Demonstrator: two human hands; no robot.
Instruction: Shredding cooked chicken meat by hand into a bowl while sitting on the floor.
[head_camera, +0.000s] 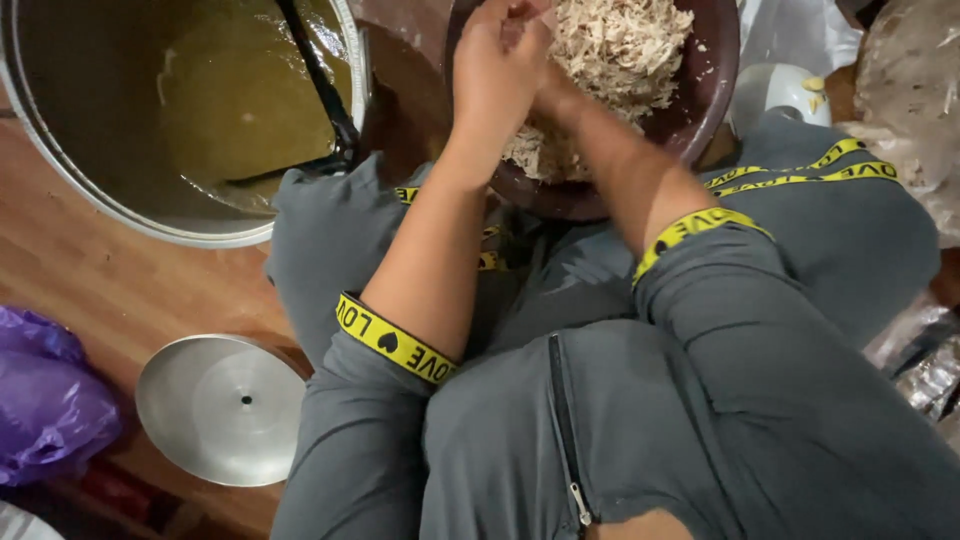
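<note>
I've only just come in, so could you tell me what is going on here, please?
A person in a grey tracksuit sits with a dark bowl of shredded pale food on their lap. Both hands are over it: the left hand and right hand meet, working some shreds between them. Beside them on the wooden floor stand a large metal pot of yellow-green sauce with a ladle, and a metal lid.

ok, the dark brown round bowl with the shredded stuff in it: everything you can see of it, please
The dark brown round bowl sits at the top centre, resting on the person's grey-clad lap, its upper rim cut off by the frame edge. It looks smooth and slightly glossy; the material cannot be told. It holds a heap of pale shredded food, with flecks stuck to the inner wall. The left hand and right hand reach over its near rim into the heap. A white cup stands just to its right.
</note>
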